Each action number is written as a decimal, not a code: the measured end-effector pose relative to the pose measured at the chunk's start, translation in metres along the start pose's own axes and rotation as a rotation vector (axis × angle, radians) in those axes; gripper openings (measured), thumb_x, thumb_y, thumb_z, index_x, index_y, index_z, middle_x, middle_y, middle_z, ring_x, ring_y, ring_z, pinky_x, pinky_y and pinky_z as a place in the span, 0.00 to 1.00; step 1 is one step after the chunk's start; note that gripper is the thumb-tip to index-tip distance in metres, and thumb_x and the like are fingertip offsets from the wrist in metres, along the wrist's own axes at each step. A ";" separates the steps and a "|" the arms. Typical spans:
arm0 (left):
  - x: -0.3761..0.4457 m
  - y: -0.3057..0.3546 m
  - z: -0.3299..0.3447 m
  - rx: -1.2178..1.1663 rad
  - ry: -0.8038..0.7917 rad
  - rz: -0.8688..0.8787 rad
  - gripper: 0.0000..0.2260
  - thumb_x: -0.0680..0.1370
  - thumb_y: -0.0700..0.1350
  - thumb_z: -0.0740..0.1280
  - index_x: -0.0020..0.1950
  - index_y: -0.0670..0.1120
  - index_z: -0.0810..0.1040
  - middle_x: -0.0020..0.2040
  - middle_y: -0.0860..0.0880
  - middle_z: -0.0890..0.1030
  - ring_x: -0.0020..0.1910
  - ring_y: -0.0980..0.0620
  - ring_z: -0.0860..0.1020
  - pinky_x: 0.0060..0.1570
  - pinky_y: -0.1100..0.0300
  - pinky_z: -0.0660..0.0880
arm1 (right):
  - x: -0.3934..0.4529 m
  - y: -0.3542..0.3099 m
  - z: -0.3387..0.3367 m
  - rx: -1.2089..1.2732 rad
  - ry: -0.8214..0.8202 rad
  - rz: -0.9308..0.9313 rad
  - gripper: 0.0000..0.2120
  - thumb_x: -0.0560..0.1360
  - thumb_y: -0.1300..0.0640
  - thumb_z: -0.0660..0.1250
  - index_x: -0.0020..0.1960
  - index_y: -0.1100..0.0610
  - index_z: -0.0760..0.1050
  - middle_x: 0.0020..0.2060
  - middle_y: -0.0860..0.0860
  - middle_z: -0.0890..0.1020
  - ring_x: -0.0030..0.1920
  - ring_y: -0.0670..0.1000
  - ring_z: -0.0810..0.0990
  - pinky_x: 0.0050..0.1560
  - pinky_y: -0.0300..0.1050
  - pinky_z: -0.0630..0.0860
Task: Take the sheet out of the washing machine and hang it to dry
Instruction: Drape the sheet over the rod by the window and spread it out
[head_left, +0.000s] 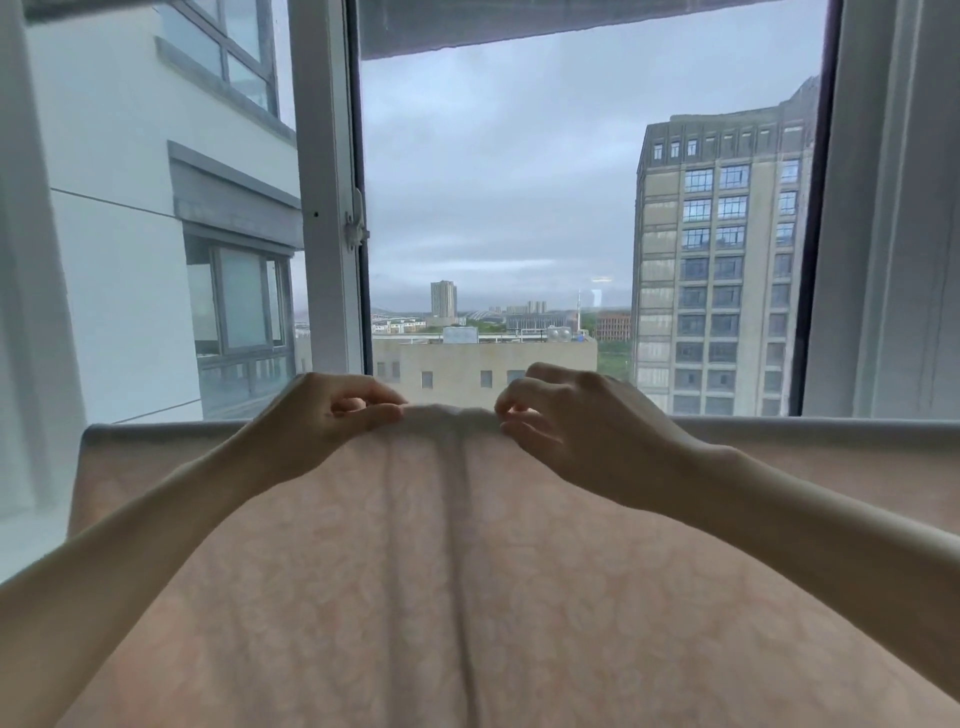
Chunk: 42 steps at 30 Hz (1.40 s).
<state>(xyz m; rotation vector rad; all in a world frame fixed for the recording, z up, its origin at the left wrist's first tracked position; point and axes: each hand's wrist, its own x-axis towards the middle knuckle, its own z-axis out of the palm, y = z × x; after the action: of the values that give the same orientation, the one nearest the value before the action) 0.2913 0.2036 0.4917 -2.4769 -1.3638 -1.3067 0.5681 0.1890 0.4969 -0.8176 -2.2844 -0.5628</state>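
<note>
I am seeing the pale patterned sheet (467, 571) hanging spread across the lower view, in front of the window (498, 208). The left hand (322, 415) is pinching its top edge between thumb and curled fingers. The right hand (566, 415) is pinching the same edge just beside it, and a small bunched ridge of cloth is standing between the two grips.

Sheet (467, 571): pale pink with a faint flowery pattern, hanging spread wide in front of me.
Top edge: running level across the view, bunching up slightly at the middle.
Folds: a few long vertical creases are falling down the centre.
Lower part: running out of view below.
</note>
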 end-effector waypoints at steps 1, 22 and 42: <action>-0.004 -0.006 -0.005 -0.014 0.004 -0.004 0.06 0.70 0.58 0.68 0.44 0.60 0.81 0.42 0.64 0.83 0.44 0.61 0.81 0.43 0.75 0.72 | 0.006 -0.006 0.005 0.008 0.006 0.004 0.10 0.78 0.46 0.61 0.53 0.50 0.75 0.49 0.45 0.79 0.40 0.50 0.81 0.41 0.51 0.79; 0.003 -0.060 -0.023 0.017 0.337 0.181 0.01 0.78 0.45 0.67 0.47 0.50 0.77 0.36 0.56 0.80 0.36 0.60 0.79 0.38 0.67 0.72 | 0.039 -0.026 0.007 0.025 0.327 0.364 0.03 0.77 0.58 0.65 0.48 0.56 0.78 0.43 0.49 0.81 0.43 0.49 0.80 0.48 0.45 0.77; 0.015 -0.078 -0.037 -0.132 -0.126 -0.019 0.08 0.73 0.55 0.72 0.40 0.51 0.84 0.38 0.52 0.84 0.39 0.53 0.81 0.43 0.58 0.74 | 0.046 0.001 0.017 0.273 -0.142 0.379 0.03 0.75 0.57 0.69 0.44 0.50 0.80 0.41 0.45 0.83 0.43 0.44 0.81 0.46 0.40 0.77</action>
<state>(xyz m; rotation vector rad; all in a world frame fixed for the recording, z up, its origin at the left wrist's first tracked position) 0.2154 0.2474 0.4985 -2.6820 -1.3713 -1.3046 0.5343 0.2183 0.5164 -1.1413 -2.1860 -0.0219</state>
